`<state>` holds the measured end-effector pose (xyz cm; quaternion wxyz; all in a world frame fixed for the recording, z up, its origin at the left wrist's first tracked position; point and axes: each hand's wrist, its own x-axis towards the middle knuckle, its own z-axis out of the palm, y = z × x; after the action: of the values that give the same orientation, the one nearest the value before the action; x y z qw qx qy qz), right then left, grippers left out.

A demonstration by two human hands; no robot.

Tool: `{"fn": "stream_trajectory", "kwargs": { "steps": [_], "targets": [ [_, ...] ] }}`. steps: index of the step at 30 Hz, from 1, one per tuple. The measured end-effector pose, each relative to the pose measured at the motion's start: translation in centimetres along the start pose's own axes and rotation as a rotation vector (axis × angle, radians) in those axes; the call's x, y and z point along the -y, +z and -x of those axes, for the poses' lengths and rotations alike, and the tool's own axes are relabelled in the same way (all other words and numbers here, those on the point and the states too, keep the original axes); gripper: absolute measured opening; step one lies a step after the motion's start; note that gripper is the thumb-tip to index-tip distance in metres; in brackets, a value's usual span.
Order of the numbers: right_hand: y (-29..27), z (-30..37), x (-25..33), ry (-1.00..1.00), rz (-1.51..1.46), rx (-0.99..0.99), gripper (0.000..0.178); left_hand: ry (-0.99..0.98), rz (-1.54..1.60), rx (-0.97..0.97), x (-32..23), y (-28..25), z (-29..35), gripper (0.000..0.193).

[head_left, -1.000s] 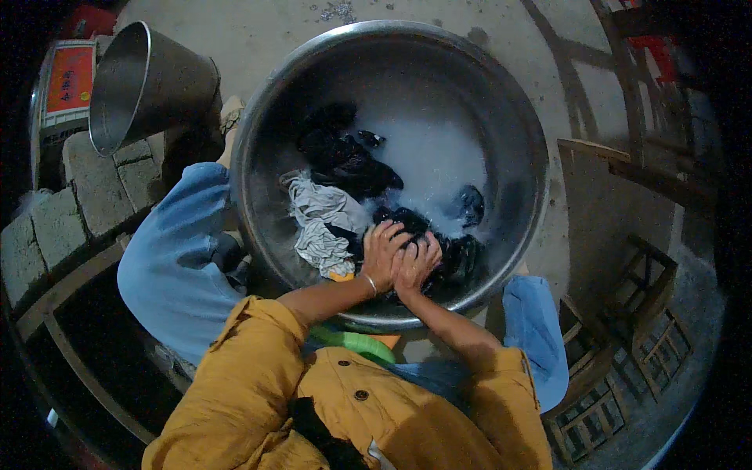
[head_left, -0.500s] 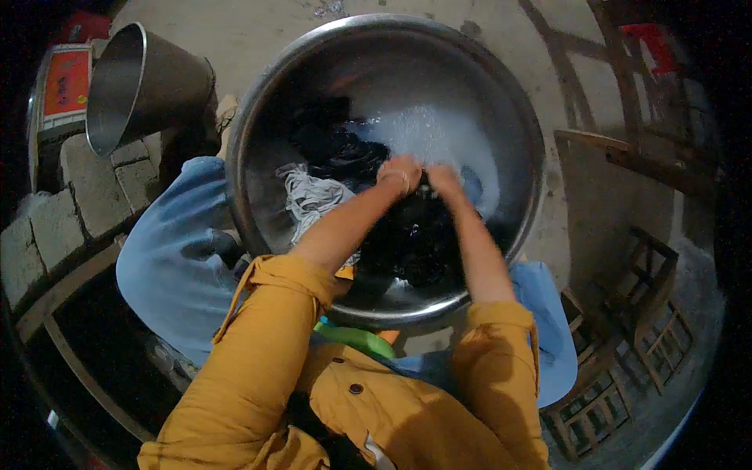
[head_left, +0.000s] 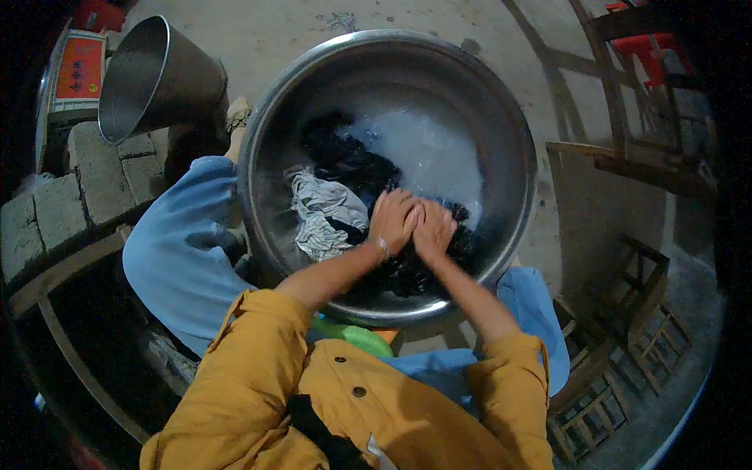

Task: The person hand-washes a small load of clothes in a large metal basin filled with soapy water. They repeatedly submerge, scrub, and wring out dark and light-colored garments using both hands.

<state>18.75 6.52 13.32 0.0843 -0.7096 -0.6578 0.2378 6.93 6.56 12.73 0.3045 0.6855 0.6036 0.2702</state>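
Observation:
A wide metal basin point(head_left: 513, 117) sits between my knees with cloudy, soapy water point(head_left: 439, 153) in it. Side by side near its middle, my left hand point(head_left: 394, 219) and my right hand point(head_left: 433, 227) press together, fingers curled over a wet black cloth point(head_left: 407, 274). The fingertips are partly hidden in its folds. More dark wet cloth point(head_left: 345, 157) lies to the upper left of my hands. Against the basin's left side rests a bunched white-grey striped cloth point(head_left: 319, 210), beside my left wrist.
A metal bucket point(head_left: 160, 86) lies tilted at the upper left, near concrete blocks point(head_left: 102, 168) and a red-orange box point(head_left: 78, 70). Wooden frames point(head_left: 650, 164) and a wooden stool point(head_left: 638, 274) stand at the right. Something green point(head_left: 356, 337) shows below the basin's near rim.
Both hands have come nearer to me, down over the black cloth. The view has shifted slightly, and more of the striped cloth and the soapy water shows.

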Motion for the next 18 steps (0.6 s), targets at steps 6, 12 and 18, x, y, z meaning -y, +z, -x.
{"fn": "stream_trajectory", "kwargs": {
  "steps": [6,12,18],
  "targets": [
    [2.3,6.2,2.8,0.033,-0.074,-0.236,0.031,-0.048,0.1,0.083,0.0,-0.9,6.4,0.038],
    [5.1,2.1,-0.3,-0.081,-0.164,-0.322,0.028,0.078,-0.074,0.088,3.8,2.6,3.1,0.033],
    [1.5,-4.5,-0.5,0.208,-0.207,0.202,0.04,-0.066,-0.155,0.511,2.9,1.8,-5.5,0.033]
  ]
}}
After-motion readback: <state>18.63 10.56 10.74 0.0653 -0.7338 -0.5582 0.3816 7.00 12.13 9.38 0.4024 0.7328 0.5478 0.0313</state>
